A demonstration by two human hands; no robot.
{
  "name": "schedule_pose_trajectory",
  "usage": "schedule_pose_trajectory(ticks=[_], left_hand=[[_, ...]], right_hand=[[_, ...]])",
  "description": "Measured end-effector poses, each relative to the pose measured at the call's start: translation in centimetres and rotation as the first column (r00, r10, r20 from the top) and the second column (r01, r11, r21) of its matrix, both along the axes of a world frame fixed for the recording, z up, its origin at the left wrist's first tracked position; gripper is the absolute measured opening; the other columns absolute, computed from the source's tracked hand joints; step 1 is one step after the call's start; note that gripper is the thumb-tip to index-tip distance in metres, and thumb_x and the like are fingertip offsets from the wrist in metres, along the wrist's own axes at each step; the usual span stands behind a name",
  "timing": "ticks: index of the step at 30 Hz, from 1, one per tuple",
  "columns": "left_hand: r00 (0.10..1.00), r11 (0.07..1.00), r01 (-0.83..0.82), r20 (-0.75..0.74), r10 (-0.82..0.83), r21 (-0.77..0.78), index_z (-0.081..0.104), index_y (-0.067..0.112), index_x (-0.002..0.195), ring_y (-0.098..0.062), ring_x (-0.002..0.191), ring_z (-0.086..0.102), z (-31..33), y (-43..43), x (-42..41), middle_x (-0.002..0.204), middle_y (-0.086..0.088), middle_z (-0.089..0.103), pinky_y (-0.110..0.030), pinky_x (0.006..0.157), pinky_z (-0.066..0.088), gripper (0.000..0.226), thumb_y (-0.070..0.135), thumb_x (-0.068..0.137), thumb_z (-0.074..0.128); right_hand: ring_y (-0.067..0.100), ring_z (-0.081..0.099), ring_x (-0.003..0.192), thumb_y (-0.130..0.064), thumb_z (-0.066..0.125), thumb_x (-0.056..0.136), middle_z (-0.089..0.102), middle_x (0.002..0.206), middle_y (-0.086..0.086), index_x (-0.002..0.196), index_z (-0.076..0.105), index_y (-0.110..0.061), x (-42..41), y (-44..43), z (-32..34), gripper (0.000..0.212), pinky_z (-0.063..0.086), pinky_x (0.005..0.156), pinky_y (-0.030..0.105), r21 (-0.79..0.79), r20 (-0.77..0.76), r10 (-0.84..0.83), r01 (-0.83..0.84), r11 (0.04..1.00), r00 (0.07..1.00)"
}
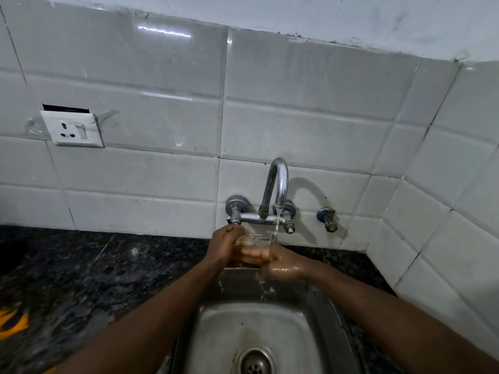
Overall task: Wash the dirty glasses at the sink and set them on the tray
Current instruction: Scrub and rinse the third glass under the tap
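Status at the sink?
Left hand and right hand grip glass under running faucet, above sink. Tray out of view. Nothing blocking.

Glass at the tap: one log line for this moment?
rinsing | glass held by left hand and right hand | tap running | over sink

Glass (253, 245) between both hands, under tap (275, 190), above sink (216, 327)

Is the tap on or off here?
On. A thin stream falls from the tap past the glass onto the right hand, dripping into the sink.
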State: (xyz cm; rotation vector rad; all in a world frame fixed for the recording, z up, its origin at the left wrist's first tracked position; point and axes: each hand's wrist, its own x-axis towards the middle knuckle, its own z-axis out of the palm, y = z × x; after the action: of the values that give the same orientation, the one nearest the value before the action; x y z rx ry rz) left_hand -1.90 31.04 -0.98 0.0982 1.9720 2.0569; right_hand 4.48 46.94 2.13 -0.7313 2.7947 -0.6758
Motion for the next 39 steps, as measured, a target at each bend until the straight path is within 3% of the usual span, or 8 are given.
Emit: schedule_pose_trajectory(ticks=[5, 10, 16, 20, 25, 30, 35, 39], left_hand=[[0.972, 0.984, 0.050, 0.234, -0.009, -0.171, 0.062, 0.006, 0.095, -0.020, 0.046, 0.053, 0.1, 0.2, 0.1, 0.074, -0.012, 0.065, -0.020, 0.040, 0.035, 0.026, 0.029, 0.096, 0.051], [0.999, 0.999, -0.042, -0.018, 0.042, 0.021, 0.067, 0.007, 0.096, -0.028, 0.076, 0.066, -0.3, 0.5, 0.0, 0.097, -0.018, 0.068, -0.028, 0.048, 0.048, 0.022, 0.025, 0.098, 0.054], [0.975, 0.989, 0.004, 0.218, 0.028, -0.148, 0.062, 0.009, 0.103, -0.020, 0.057, 0.060, 0.2, 0.7, -0.4, 0.087, -0.013, 0.070, -0.019, 0.041, 0.038, 0.032, 0.038, 0.096, 0.049], [0.998, 0.997, -0.064, 0.028, 0.063, 0.044, 0.067, 0.009, 0.093, -0.024, 0.070, 0.064, 0.0, 0.8, 0.1, 0.092, -0.016, 0.069, -0.027, 0.049, 0.047, 0.023, 0.027, 0.097, 0.054], [0.962, 0.993, -0.010, 0.270, 0.041, -0.116, 0.061, 0.009, 0.091, -0.021, 0.057, 0.055, -0.3, 0.8, 0.4, 0.077, -0.011, 0.064, -0.022, 0.046, 0.040, 0.024, 0.030, 0.095, 0.049], [0.993, 1.000, -0.018, 0.115, 0.016, 0.021, 0.065, 0.010, 0.094, -0.025, 0.065, 0.062, -0.5, 0.6, 0.5, 0.091, -0.016, 0.067, -0.024, 0.043, 0.040, 0.023, 0.031, 0.095, 0.055], [0.954, 0.984, 0.046, 0.300, 0.008, -0.174, 0.058, 0.009, 0.095, -0.019, 0.051, 0.052, -0.1, 0.8, 0.5, 0.071, -0.009, 0.061, -0.018, 0.040, 0.033, 0.026, 0.030, 0.095, 0.042], [0.922, 0.995, 0.052, 0.387, -0.014, -0.089, 0.062, 0.006, 0.102, -0.020, 0.051, 0.056, -0.4, 0.9, 0.0, 0.073, -0.011, 0.068, -0.018, 0.039, 0.035, 0.042, 0.043, 0.094, 0.043]], right_hand=[[0.023, 0.058, 0.119, -0.017, 0.051, 0.100, 0.059, 0.133, 0.007, 0.131, 0.057, -0.015, -1.2, 0.9, -1.8, 0.032, 0.044, 0.103, 0.032, 0.300, -0.228, -0.012, 0.082, 0.950, 0.974], [0.008, 0.051, 0.127, -0.007, 0.058, 0.091, 0.055, 0.139, -0.001, 0.136, 0.054, -0.021, -0.8, 1.0, -1.4, 0.048, 0.042, 0.107, 0.026, -0.004, -0.038, -0.005, 0.005, 1.000, 0.999], [0.018, 0.053, 0.124, -0.021, 0.054, 0.098, 0.055, 0.138, 0.002, 0.137, 0.051, -0.025, -1.6, 2.3, -3.1, 0.040, 0.046, 0.105, 0.034, 0.440, -0.348, 0.048, 0.118, 0.890, 0.936], [0.014, 0.053, 0.127, -0.007, 0.059, 0.091, 0.057, 0.138, -0.001, 0.140, 0.051, -0.024, -0.8, 1.2, -2.1, 0.052, 0.045, 0.106, 0.031, 0.094, -0.142, 0.104, -0.091, 0.991, 0.984], [0.027, 0.058, 0.119, -0.007, 0.050, 0.096, 0.061, 0.129, 0.013, 0.128, 0.058, -0.008, -1.1, 2.2, -2.7, 0.033, 0.048, 0.101, 0.037, 0.624, -0.408, 0.216, 0.099, 0.775, 0.887], [0.006, 0.059, 0.112, -0.016, 0.059, 0.085, 0.063, 0.119, -0.004, 0.118, 0.058, -0.030, 0.4, 1.1, -1.1, 0.036, 0.048, 0.098, 0.024, -0.038, -0.014, 0.044, -0.045, 0.998, 0.999], [0.025, 0.064, 0.106, -0.003, 0.058, 0.090, 0.067, 0.115, 0.009, 0.118, 0.064, -0.010, -0.7, 2.2, -2.7, 0.030, 0.053, 0.095, 0.036, 0.696, -0.454, 0.335, 0.094, 0.712, 0.825], [0.013, 0.062, 0.112, -0.028, 0.060, 0.088, 0.067, 0.121, 0.002, 0.121, 0.065, -0.015, 0.3, 1.2, -1.6, 0.037, 0.049, 0.100, 0.030, 0.223, -0.250, 0.118, -0.062, 0.973, 0.961]])
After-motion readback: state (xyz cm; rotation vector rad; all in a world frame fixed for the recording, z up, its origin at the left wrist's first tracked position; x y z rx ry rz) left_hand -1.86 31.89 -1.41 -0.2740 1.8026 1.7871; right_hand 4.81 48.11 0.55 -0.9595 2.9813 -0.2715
